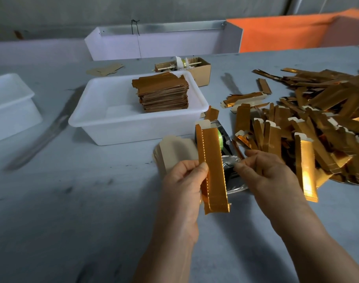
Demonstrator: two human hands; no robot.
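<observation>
far left, a white tub (10, 105) sits at the edge of the grey counter (72, 201). right of it stands a white tray (105, 121) with a squared stack of flat gold cartons (162, 92) in its far right corner. a cardboard box (203, 73) of odds and ends lies just behind the tray. near the middle, the left hand (182, 180) grips a long gold carton (213, 166) upright above the counter. its thumb presses on the carton's front and its fingers curl round the back. a fan of beige blanks (174, 152) shows just behind those fingers; i cannot tell if the hand holds them too. directly behind the carton is a tape dispenser (225, 148) with a green roll. the right hand (270, 174) is curled, and its thumb and forefinger pinch the clear tape (234, 161) beside the dispenser. to the right, a loose heap of folded gold cartons (317, 119) spreads to the counter's edge.
</observation>
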